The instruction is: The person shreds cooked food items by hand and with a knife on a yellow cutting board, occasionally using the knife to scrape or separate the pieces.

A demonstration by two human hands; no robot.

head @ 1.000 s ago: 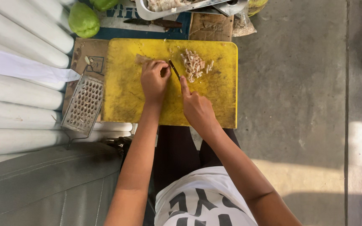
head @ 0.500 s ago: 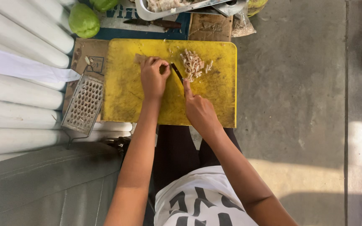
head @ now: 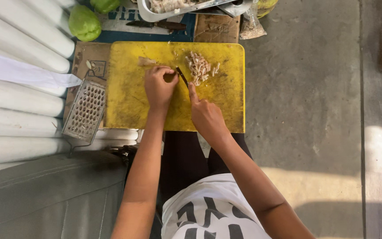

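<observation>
Gripping a knife (head: 182, 76), the right hand (head: 205, 116) is closing around its handle, forefinger lying along the spine, blade angling toward the far edge of the yellow cutting board (head: 129, 102). The left hand (head: 158, 86) is curling its fingers down over a small pale piece near the board's middle. Pale chopped pieces (head: 201, 68) are lying just right of the blade. A metal grater (head: 85, 110) is resting off the board's left edge.

I see a dark knife (head: 182, 76) angled blade-down on the yellow cutting board (head: 129, 97), just beside a pale heap of chopped pieces (head: 201, 67).
</observation>
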